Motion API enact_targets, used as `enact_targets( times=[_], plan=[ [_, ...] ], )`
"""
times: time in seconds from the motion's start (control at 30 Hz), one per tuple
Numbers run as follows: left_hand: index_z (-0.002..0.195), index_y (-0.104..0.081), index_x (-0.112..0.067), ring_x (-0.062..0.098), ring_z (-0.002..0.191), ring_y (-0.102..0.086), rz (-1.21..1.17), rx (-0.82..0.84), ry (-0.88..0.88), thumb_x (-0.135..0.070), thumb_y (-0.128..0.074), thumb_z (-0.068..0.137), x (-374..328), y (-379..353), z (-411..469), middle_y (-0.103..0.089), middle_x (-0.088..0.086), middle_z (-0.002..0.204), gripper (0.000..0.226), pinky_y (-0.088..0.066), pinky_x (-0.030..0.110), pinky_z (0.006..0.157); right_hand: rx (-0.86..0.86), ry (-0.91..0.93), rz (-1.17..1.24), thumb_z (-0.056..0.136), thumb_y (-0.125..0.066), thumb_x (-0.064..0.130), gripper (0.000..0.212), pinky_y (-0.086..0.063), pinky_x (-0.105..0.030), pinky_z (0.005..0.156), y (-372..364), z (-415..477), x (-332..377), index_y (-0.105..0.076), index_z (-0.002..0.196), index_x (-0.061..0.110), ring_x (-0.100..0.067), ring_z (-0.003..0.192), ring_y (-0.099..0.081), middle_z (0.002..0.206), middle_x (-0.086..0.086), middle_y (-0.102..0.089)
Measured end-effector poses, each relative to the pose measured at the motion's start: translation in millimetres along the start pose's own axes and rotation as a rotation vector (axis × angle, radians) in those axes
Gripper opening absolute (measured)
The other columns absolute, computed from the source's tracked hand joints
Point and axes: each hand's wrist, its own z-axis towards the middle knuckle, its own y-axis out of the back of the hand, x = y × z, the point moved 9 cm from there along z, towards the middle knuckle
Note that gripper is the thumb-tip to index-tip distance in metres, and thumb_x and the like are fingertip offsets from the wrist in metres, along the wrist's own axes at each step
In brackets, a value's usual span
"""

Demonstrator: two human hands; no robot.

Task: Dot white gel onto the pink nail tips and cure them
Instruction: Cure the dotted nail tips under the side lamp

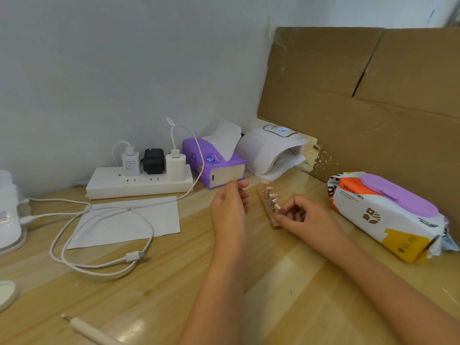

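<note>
Now the pink nail tips (270, 192) stand in a row on little pegs on a wooden strip (275, 224). The strip lies on the table (286, 270), toward its back right corner. It is just in front of the lamp (268, 150), between the tissue box (219, 168) and the pack of wipes (383, 215).

The right hand (301, 215) has its fingers curled and pinches the near end of the strip. The left hand (230, 202) is held up just beside the far end, with thumb and fingers drawn close together. I cannot tell if it holds something thin.

The tips are too small to see if white dots are on them yet. The lamp's little screen glows, and no gel pot or brush shows in either hand, so I think this is the curing step, or close to it. The next move likely needs a slow, flat slide of the strip into the lamp's open mouth, so no tip falls off or gets smudged.
</note>
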Motion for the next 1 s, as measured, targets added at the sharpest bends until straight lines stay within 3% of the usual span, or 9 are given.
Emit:
enact_targets(
  times=[0.13, 0.3, 0.43, 0.5, 0.57, 0.63, 0.8, 0.9, 1.0],
  plan=[
    [0.077, -0.068, -0.011, 0.009, 0.058, -0.050, -0.013, 0.001, 0.007, -0.020, -0.050, 0.097, 0.6, 2.5, 0.9, -0.055, -0.001, 0.065, 0.028, -0.044, 0.018, 0.056, 0.072, -0.022, -0.034, 0.082, -0.071, 0.008, 0.012, -0.039, -0.010, 0.057, 2.7, 2.1, -2.9, -0.067, 0.084, 0.020, -0.002, 0.060, -0.046, 0.073, 0.006, -0.059],
    [0.078, -0.068, -0.011, 0.008, 0.057, -0.050, -0.011, 0.004, 0.007, -0.019, -0.049, 0.097, 0.4, 2.5, 2.6, -0.056, -0.001, 0.064, 0.028, -0.044, 0.018, 0.055, -0.136, -0.105, -0.081, 0.096, -0.053, 0.009, 0.015, -0.043, -0.020, 0.073, 29.9, 50.9, -29.3, -0.063, 0.099, 0.020, -0.013, 0.093, -0.056, 0.106, -0.001, -0.063],
    [0.078, -0.069, -0.011, 0.009, 0.056, -0.050, 0.013, 0.006, -0.003, -0.017, -0.049, 0.097, -0.1, 1.4, 7.0, -0.056, -0.002, 0.063, 0.028, -0.044, 0.019, 0.055, -0.159, -0.105, -0.146, 0.097, -0.042, 0.003, 0.033, -0.044, -0.032, 0.087, 23.1, 108.9, -41.2, -0.060, 0.123, 0.012, -0.020, 0.112, -0.053, 0.130, -0.010, -0.057],
    [0.077, -0.069, -0.011, 0.009, 0.057, -0.050, 0.026, -0.001, -0.003, -0.017, -0.049, 0.097, 0.2, 1.6, 11.1, -0.056, -0.002, 0.063, 0.029, -0.043, 0.019, 0.055, -0.153, -0.116, -0.229, 0.095, -0.040, 0.001, 0.037, -0.040, -0.040, 0.099, 14.2, 133.8, -44.9, -0.059, 0.124, 0.013, -0.032, 0.122, -0.048, 0.133, -0.015, -0.055],
    [0.075, -0.069, -0.012, 0.010, 0.055, -0.048, 0.033, -0.006, 0.001, -0.016, -0.049, 0.096, 0.7, 0.5, 14.9, -0.055, -0.001, 0.062, 0.030, -0.042, 0.019, 0.054, -0.107, -0.167, -0.367, 0.093, -0.040, 0.002, 0.039, -0.031, -0.037, 0.099, 3.0, 149.9, -52.6, -0.060, 0.122, 0.019, -0.036, 0.127, -0.038, 0.138, -0.016, -0.049],
    [0.074, -0.069, -0.012, 0.009, 0.054, -0.047, 0.029, -0.014, 0.000, -0.015, -0.049, 0.096, 0.8, -0.7, 16.9, -0.054, -0.001, 0.061, 0.030, -0.040, 0.018, 0.052, -0.076, -0.207, -0.405, 0.089, -0.040, 0.002, 0.036, -0.028, -0.033, 0.091, -3.0, 155.8, -58.2, -0.060, 0.110, 0.025, -0.035, 0.126, -0.034, 0.140, -0.015, -0.045],
    [0.078, -0.068, -0.009, 0.009, 0.054, -0.046, 0.058, -0.002, -0.043, -0.013, -0.048, 0.096, -0.9, -3.9, 13.2, -0.053, 0.000, 0.063, 0.027, -0.039, 0.015, 0.049, -0.132, -0.156, -0.436, 0.090, -0.043, 0.001, 0.045, -0.028, -0.034, 0.103, 2.3, 141.1, -50.6, -0.062, 0.126, 0.020, -0.034, 0.131, -0.035, 0.138, -0.012, -0.047],
    [0.079, -0.067, -0.007, 0.010, 0.055, -0.045, 0.068, 0.003, -0.054, -0.011, -0.047, 0.096, -2.5, -5.1, 11.0, -0.052, 0.002, 0.063, 0.027, -0.038, 0.014, 0.047, -0.071, -0.142, -0.595, 0.092, -0.042, 0.004, 0.048, -0.024, -0.029, 0.102, 4.4, 126.9, -48.4, -0.058, 0.132, 0.024, -0.031, 0.133, -0.030, 0.139, -0.010, -0.045],
    [0.076, -0.066, -0.008, 0.010, 0.053, -0.045, 0.071, 0.000, -0.062, -0.010, -0.047, 0.096, -3.2, -5.7, 9.1, -0.052, 0.002, 0.062, 0.028, -0.038, 0.013, 0.046, -0.105, -0.133, -0.728, 0.091, -0.046, 0.006, 0.040, -0.019, -0.027, 0.100, 20.3, 112.4, -49.9, -0.062, 0.126, 0.016, -0.027, 0.134, -0.031, 0.140, -0.009, -0.043]
  ],
)
